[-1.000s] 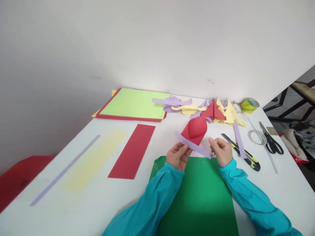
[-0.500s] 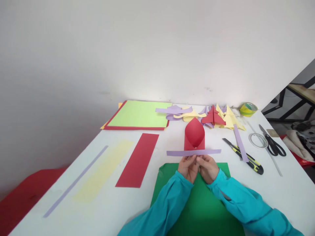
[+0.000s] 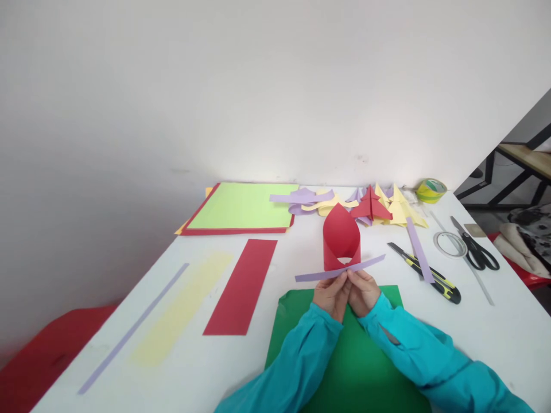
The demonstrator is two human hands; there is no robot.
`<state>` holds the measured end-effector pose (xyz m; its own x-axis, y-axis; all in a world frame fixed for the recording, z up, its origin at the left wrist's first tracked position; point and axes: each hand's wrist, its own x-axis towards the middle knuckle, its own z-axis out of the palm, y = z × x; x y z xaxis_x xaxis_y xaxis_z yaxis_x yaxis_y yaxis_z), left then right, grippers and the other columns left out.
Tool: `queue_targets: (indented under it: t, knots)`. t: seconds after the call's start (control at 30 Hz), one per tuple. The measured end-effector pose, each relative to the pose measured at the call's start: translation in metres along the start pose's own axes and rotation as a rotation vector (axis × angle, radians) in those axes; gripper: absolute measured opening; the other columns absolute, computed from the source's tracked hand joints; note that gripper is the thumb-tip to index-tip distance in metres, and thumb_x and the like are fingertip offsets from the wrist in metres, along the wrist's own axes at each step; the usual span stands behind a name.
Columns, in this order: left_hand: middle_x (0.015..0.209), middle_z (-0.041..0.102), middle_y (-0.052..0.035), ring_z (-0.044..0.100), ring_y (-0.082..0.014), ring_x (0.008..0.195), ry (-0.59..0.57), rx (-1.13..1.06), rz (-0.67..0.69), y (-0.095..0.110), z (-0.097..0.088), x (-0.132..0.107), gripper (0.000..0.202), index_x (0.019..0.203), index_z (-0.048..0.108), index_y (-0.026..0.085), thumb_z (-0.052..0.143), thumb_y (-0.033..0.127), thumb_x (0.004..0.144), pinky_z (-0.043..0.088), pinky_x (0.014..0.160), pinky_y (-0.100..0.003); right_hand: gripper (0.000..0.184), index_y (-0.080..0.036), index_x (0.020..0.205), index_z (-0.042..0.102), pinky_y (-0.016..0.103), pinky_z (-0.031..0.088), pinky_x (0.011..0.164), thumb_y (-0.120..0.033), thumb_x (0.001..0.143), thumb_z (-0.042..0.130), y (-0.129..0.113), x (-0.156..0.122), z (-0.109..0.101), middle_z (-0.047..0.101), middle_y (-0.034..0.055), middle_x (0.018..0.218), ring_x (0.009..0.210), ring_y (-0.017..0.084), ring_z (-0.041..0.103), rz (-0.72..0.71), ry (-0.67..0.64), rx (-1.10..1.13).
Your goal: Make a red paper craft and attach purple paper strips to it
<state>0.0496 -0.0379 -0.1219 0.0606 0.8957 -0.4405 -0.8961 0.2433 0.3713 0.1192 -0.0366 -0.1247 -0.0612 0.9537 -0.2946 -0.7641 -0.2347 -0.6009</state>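
Note:
Both hands meet over the green sheet (image 3: 344,367), fingertips pinched together. My left hand (image 3: 330,293) and my right hand (image 3: 362,291) grip the middle of a narrow purple paper strip (image 3: 314,276), which slants up to the right. Just behind the strip rises a curled red paper loop (image 3: 340,229) with a pointed top, its lower edge at my fingertips. How the loop joins the strip is hidden by the fingers.
On the left lie a red paper strip (image 3: 241,287) and a thin purple strip (image 3: 138,324). Light green paper (image 3: 247,203) tops a stack behind. Folded paper planes (image 3: 371,203), a utility knife (image 3: 434,278), scissors (image 3: 476,249), clear tape (image 3: 462,244) and yellow tape (image 3: 431,190) stand right.
The purple strip has tilted, its right end up and its left end down. The red loop has opened wider at its base, showing a small gap above the fingertips.

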Motion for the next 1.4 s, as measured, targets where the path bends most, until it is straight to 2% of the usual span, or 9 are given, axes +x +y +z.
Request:
queue_targets:
  t: [0.17, 0.4, 0.67, 0.8, 0.93, 1.03, 1.2, 1.3, 1.4]
  knots:
    - [0.063, 0.072, -0.0047, 0.068, -0.0136, 0.063, -0.002, 0.019, -0.003, 0.001, 0.001, -0.003, 0.021, 0.06, 0.07, 0.012, 0.083, 0.006, 0.045, 0.055, 0.061, -0.019, 0.022, -0.015, 0.055, 0.066, 0.039, 0.051, 0.082, -0.028, 0.052, 0.084, 0.0, 0.001, -0.001, 0.068, 0.0041, 0.056, 0.08, 0.024, 0.066, 0.027, -0.007, -0.001]
    - [0.062, 0.071, -0.0051, 0.067, -0.0136, 0.061, 0.006, 0.037, -0.014, 0.0, 0.0, -0.004, 0.019, 0.057, 0.069, 0.012, 0.084, 0.01, 0.046, 0.055, 0.058, -0.019, 0.026, -0.016, 0.062, 0.068, 0.039, 0.052, 0.078, -0.032, 0.051, 0.084, -0.001, 0.001, -0.002, 0.07, 0.0043, 0.06, 0.079, 0.024, 0.067, 0.049, -0.01, -0.018]
    - [0.062, 0.072, -0.0047, 0.067, -0.0137, 0.059, -0.021, 0.061, -0.012, 0.001, -0.002, -0.003, 0.019, 0.058, 0.069, 0.013, 0.084, 0.012, 0.046, 0.053, 0.052, -0.018, 0.025, -0.016, 0.06, 0.069, 0.04, 0.052, 0.076, -0.035, 0.051, 0.083, -0.001, 0.001, 0.0, 0.069, 0.0044, 0.057, 0.074, 0.024, 0.067, 0.026, -0.007, -0.064]
    - [0.067, 0.073, -0.0048, 0.068, -0.0177, 0.066, -0.07, 0.065, 0.017, 0.002, -0.003, -0.003, 0.021, 0.06, 0.07, 0.015, 0.085, 0.013, 0.045, 0.057, 0.064, -0.027, 0.024, -0.016, 0.063, 0.071, 0.041, 0.05, 0.077, -0.032, 0.051, 0.083, -0.002, 0.0, 0.0, 0.07, 0.0047, 0.059, 0.074, 0.024, 0.067, -0.049, -0.01, -0.107]
    - [0.071, 0.073, -0.0052, 0.069, -0.0218, 0.074, -0.181, 0.096, 0.101, 0.007, 0.002, -0.007, 0.02, 0.065, 0.072, 0.017, 0.084, 0.017, 0.049, 0.055, 0.079, -0.038, 0.021, -0.018, 0.068, 0.072, 0.041, 0.049, 0.079, -0.029, 0.054, 0.082, -0.009, -0.002, 0.005, 0.072, 0.0046, 0.066, 0.076, 0.023, 0.066, -0.138, -0.045, -0.152]
    - [0.073, 0.074, -0.0045, 0.068, -0.0226, 0.077, -0.255, 0.118, 0.167, 0.017, 0.019, -0.013, 0.017, 0.065, 0.073, 0.019, 0.083, 0.018, 0.052, 0.054, 0.082, -0.04, 0.017, -0.018, 0.069, 0.073, 0.04, 0.048, 0.079, -0.028, 0.057, 0.08, -0.02, -0.004, 0.018, 0.072, 0.0043, 0.07, 0.074, 0.023, 0.065, -0.199, -0.102, -0.18]
    - [0.084, 0.074, -0.0076, 0.066, -0.0277, 0.091, -0.404, 0.161, 0.264, 0.037, 0.072, -0.026, 0.02, 0.07, 0.074, 0.019, 0.082, 0.021, 0.052, 0.051, 0.085, -0.044, 0.023, -0.022, 0.079, 0.073, 0.041, 0.049, 0.077, -0.03, 0.059, 0.079, -0.05, -0.007, 0.058, 0.072, 0.003, 0.075, 0.076, 0.024, 0.065, -0.38, -0.216, -0.174]
    - [0.075, 0.074, -0.0067, 0.067, -0.0276, 0.085, -0.405, 0.175, 0.299, 0.04, 0.098, -0.03, 0.022, 0.068, 0.074, 0.02, 0.084, 0.023, 0.049, 0.052, 0.082, -0.044, 0.027, -0.022, 0.079, 0.073, 0.043, 0.049, 0.077, -0.033, 0.056, 0.08, -0.065, -0.007, 0.077, 0.072, 0.0039, 0.073, 0.078, 0.026, 0.064, -0.442, -0.195, -0.141]
    - [0.068, 0.073, -0.0053, 0.068, -0.0254, 0.076, -0.352, 0.164, 0.31, 0.037, 0.11, -0.029, 0.022, 0.066, 0.074, 0.02, 0.085, 0.024, 0.047, 0.054, 0.078, -0.041, 0.024, -0.021, 0.074, 0.073, 0.043, 0.049, 0.078, -0.033, 0.055, 0.081, -0.074, -0.007, 0.084, 0.072, 0.0051, 0.07, 0.081, 0.027, 0.063, -0.443, -0.146, -0.104]
